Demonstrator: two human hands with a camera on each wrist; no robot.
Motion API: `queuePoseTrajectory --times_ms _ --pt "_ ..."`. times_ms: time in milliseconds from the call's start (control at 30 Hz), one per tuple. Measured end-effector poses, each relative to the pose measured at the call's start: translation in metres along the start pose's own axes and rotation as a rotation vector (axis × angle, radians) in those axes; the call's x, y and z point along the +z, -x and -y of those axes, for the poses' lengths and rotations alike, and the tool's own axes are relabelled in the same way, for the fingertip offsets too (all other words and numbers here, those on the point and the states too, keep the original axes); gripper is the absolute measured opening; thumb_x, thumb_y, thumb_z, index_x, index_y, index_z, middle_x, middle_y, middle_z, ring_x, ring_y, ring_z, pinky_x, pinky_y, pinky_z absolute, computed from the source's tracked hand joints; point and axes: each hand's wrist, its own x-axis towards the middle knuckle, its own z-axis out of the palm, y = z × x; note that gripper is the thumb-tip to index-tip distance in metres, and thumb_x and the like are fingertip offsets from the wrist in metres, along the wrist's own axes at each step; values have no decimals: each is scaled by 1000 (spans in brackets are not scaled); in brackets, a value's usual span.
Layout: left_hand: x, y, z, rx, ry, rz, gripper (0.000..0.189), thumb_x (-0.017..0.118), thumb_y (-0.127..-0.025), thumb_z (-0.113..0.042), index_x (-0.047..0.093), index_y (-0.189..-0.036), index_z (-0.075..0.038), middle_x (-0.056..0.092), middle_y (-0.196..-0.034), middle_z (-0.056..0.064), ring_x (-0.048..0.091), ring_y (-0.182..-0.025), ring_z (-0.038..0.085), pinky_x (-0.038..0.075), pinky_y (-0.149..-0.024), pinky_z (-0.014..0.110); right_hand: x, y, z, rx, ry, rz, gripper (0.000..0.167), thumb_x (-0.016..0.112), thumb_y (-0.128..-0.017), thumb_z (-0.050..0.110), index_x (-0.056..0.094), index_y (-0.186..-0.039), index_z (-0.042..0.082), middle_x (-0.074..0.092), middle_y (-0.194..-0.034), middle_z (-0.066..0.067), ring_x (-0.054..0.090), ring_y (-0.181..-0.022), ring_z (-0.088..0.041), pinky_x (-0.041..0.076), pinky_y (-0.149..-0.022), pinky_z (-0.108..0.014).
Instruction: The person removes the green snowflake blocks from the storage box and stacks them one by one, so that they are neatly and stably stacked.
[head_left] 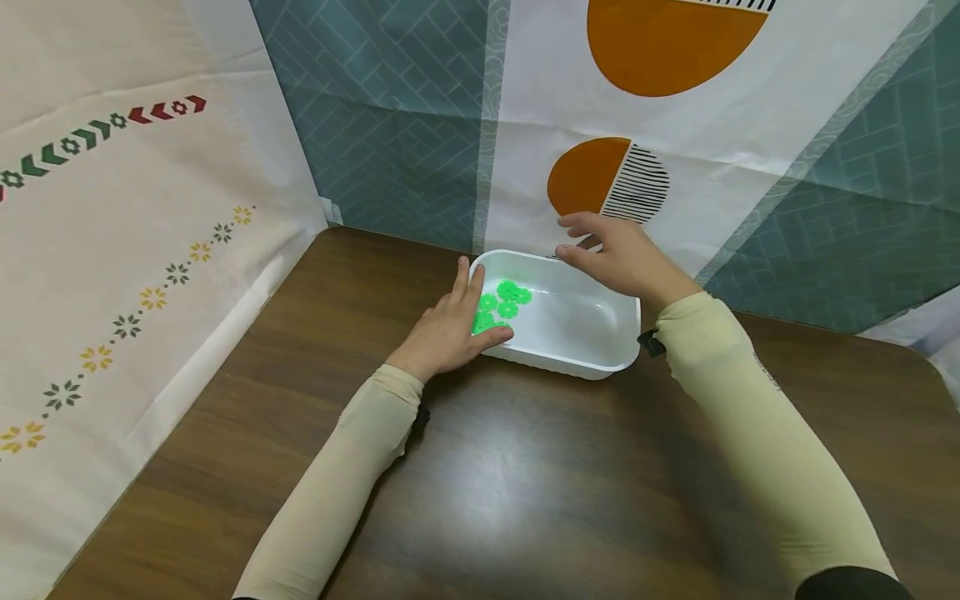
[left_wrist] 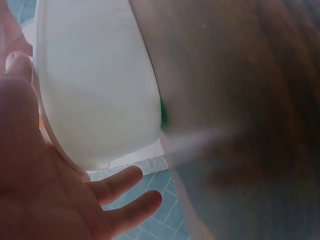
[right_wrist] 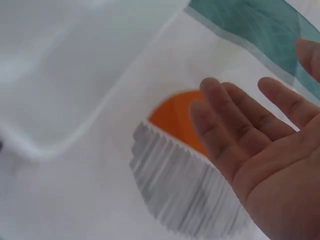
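Note:
A white rectangular tray (head_left: 573, 325) sits near the back of the brown table. Several small bright green flower-like discs (head_left: 507, 310) lie inside it, bunched at its left end. My left hand (head_left: 444, 331) lies against that end, its fingers stretched along the left rim and its thumb over the near rim. The left wrist view shows the outer wall of the tray (left_wrist: 95, 85) beside the palm, two fingers reaching past it. Over the tray's far right side hovers my right hand (head_left: 626, 257), fingers loosely bent. Nothing lies in its palm (right_wrist: 280, 175) in the right wrist view.
Directly behind the tray hangs a patterned curtain (head_left: 405, 158) with orange half circles. A cream cloth (head_left: 135, 275) with stitched motifs borders the left side of the table (head_left: 480, 492). A small green blur (left_wrist: 165, 114) shows by the tray's edge in the left wrist view.

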Motion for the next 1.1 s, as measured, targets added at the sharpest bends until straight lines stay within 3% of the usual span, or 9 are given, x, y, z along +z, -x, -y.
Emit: queuePoseTrajectory --times_ms 200,333,533,800,1000,1100 --pt "-3 -5 -4 8 5 16 107 52 -91 -75 -7 -163 -22 -27 -164 1 30 -145 42 27 -111 65 16 -23 -5 66 -53 62 51 61 -101 40 57 -141 10 64 -127 -13 61 -112 -31 49 -94 -48" --pt "-7 -9 -6 18 2 28 110 59 -89 -72 -3 -163 -20 -23 -166 2 37 -140 46 30 -109 64 24 -34 -7 77 -22 106 48 61 -101 35 59 -139 7 65 -122 -14 59 -111 -32 49 -94 -48" --pt "-9 -13 -5 -4 -37 38 120 62 -84 -75 -6 -163 -16 -16 -167 2 46 -134 45 34 -109 60 38 -44 -3 24 40 50 32 59 -101 18 67 -128 2 68 -114 -14 61 -102 -30 49 -91 -46" --pt "-8 -14 -3 -15 -9 28 126 63 -84 -75 -14 -160 -11 -23 -165 5 22 -149 37 30 -112 57 64 -59 -5 6 73 142 26 61 -99 9 71 -121 -2 71 -111 -15 63 -99 -27 50 -90 -42" --pt "-4 -9 -1 -41 -8 33 127 63 -82 -78 -11 -161 -13 -17 -168 5 25 -148 36 28 -112 59 86 -65 -12 54 86 218 30 65 -97 10 69 -125 0 70 -100 -12 63 -78 -23 51 -76 -36" --pt "-1 -4 3 -58 -12 37 127 63 -82 -77 -11 -161 -12 -16 -168 5 26 -148 36 29 -112 60 98 -67 -13 62 115 257 34 68 -96 13 68 -129 4 69 -105 -11 61 -83 -23 51 -76 -34"
